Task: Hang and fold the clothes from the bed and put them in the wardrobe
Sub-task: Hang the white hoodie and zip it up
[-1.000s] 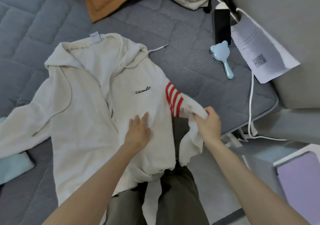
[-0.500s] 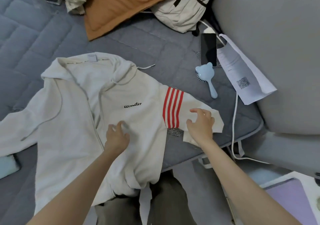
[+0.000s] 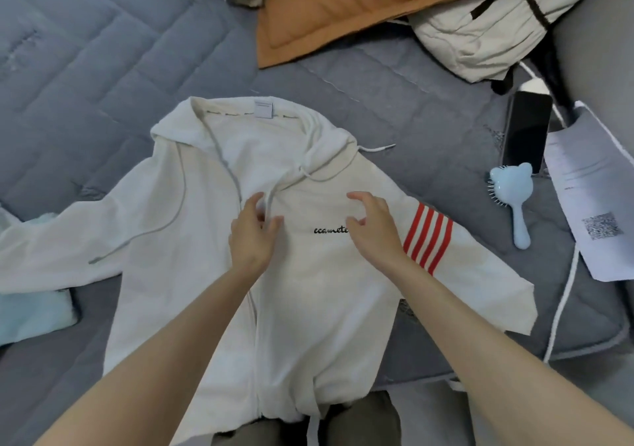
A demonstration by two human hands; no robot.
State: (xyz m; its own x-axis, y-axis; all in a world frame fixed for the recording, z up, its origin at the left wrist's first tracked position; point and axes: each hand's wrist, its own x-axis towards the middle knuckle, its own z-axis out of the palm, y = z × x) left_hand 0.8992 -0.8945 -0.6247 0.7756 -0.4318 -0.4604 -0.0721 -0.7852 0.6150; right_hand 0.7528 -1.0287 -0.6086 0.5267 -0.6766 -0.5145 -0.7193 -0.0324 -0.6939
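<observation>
Well, the white hoodie [image 3: 308, 291] lies face up and open-armed on the grey quilted bed [image 3: 103, 68], hood [image 3: 260, 143] towards the pillows, hem spilling off the near edge against the person's trousers [image 3: 363, 421]. The left hand [image 3: 250, 239] rests on the front by the zip, fingers loosely straight and thumb standing apart; I see nothing clamped between them. The right hand [image 3: 374, 229] hovers over the chest lettering with its fingers curved and spread, holding nothing.

It looks to me like the smoothing stage, with no fold made yet. To do it well I'd say: bring the two zip edges together first and press outward from the middle, so no crease gets locked in. The loose cord [image 3: 377, 148] trailing onto the quilt wants tucking inside the hood. Then the striped sleeve [image 3: 446, 256] can come across the chest, and the plain sleeve [image 3: 68, 250] after it. That one lies over a pale blue garment [image 3: 31, 311], so lift it rather than drag. The hem should be drawn up onto the bed before the body is folded.

The blue hairbrush [image 3: 514, 212], the phone [image 3: 526, 129] and the printed sheet [image 3: 590, 212] sit just beyond the striped cuff — worth minding.
</observation>
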